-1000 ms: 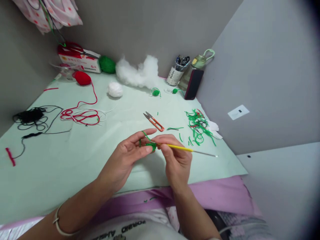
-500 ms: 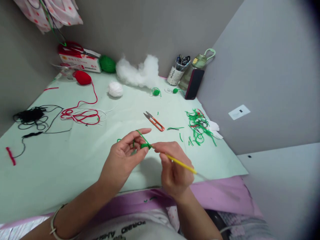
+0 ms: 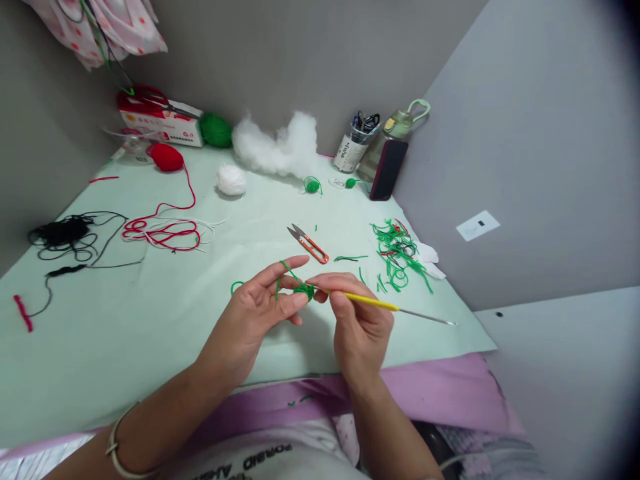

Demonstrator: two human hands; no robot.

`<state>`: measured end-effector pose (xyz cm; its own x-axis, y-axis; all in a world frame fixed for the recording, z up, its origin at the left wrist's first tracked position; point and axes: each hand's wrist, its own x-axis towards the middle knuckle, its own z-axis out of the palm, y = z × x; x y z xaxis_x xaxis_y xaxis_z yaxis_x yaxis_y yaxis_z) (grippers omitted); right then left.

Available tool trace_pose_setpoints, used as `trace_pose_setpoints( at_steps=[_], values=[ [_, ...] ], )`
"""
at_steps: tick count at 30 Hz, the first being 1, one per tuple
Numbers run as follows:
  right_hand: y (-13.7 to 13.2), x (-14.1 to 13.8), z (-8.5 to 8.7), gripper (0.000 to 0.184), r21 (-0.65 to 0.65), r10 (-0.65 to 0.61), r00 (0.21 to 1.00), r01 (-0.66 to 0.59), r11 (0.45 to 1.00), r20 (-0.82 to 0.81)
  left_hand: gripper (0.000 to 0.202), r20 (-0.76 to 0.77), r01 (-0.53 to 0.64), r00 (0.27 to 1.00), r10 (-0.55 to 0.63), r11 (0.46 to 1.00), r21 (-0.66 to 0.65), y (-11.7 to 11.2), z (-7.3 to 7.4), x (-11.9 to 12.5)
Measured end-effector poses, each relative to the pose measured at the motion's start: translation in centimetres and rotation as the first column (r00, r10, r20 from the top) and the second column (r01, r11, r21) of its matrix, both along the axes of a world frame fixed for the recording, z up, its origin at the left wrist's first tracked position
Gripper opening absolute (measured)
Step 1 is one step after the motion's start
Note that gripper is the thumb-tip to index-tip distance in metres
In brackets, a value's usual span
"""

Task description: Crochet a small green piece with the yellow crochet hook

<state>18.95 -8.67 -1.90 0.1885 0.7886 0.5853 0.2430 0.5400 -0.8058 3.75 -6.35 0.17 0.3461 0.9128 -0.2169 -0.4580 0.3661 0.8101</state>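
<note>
My left hand (image 3: 255, 313) pinches a small green crochet piece (image 3: 304, 291) between thumb and fingers. Green yarn (image 3: 286, 267) runs from the piece over my raised left index finger. My right hand (image 3: 363, 327) grips a crochet hook (image 3: 373, 301) with a yellow handle, held like a pencil. The hook's working tip meets the green piece, though its exact place in the stitches is too small to make out. A thin metal shaft sticks out from the handle's other end, pointing right. Beyond my hands lie orange thread snips (image 3: 311, 245), blades apart.
Yarn scraps (image 3: 400, 257) lie at the right. A black yarn tangle (image 3: 65, 231), red yarn ball (image 3: 167, 157) and white yarn ball (image 3: 231, 180) are on the left. White stuffing (image 3: 275, 147), a pen cup (image 3: 351, 147), a bottle (image 3: 375, 153) and a phone (image 3: 389, 170) stand at the back.
The green piece and both hands have shifted slightly right. The hook has swung from slanting steeply down to nearly level, and its far metal shaft is now sharp rather than blurred.
</note>
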Motion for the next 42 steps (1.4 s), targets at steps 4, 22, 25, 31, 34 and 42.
trace_pose_setpoints(
  at_steps=[4, 22, 25, 31, 34, 42],
  values=[
    [-0.6, 0.1, -0.8, 0.035, 0.185, -0.129, 0.943, 0.074, 0.980, 0.306, 0.044, 0.069, 0.014, 0.998, -0.008, 0.996, -0.088, 0.0, -0.2, 0.3],
    [0.0, 0.4, -0.4, 0.015, -0.176, 0.096, 0.947, -0.155, 0.972, -0.308, 0.035, -0.078, 0.050, 0.996, -0.044, 0.996, 0.075, 0.0, -1.4, -0.5],
    [0.1, 0.5, -0.4, 0.015, -0.202, 0.112, 0.923, -0.196, 0.960, -0.368, 0.036, -0.069, 0.064, 0.996, -0.059, 0.996, 0.067, -0.1, -1.3, -0.5],
    [0.4, 0.6, -0.2, 0.017, -0.163, 0.148, 0.890, -0.238, 0.957, -0.431, 0.031, -0.140, 0.054, 0.989, -0.042, 0.995, 0.084, -0.2, -1.2, -1.0],
    [0.2, 0.6, 0.0, 0.020, -0.154, 0.131, 0.924, -0.197, 0.968, -0.359, 0.029, -0.180, 0.033, 0.984, -0.012, 0.993, 0.114, -0.2, -1.2, -1.2],
    [-1.1, 0.2, -0.4, 0.027, 0.167, -0.062, 0.946, 0.009, 0.986, 0.320, 0.038, -0.281, -0.111, 0.946, 0.162, 0.976, 0.187, -0.5, -1.0, -0.4]
  ],
)
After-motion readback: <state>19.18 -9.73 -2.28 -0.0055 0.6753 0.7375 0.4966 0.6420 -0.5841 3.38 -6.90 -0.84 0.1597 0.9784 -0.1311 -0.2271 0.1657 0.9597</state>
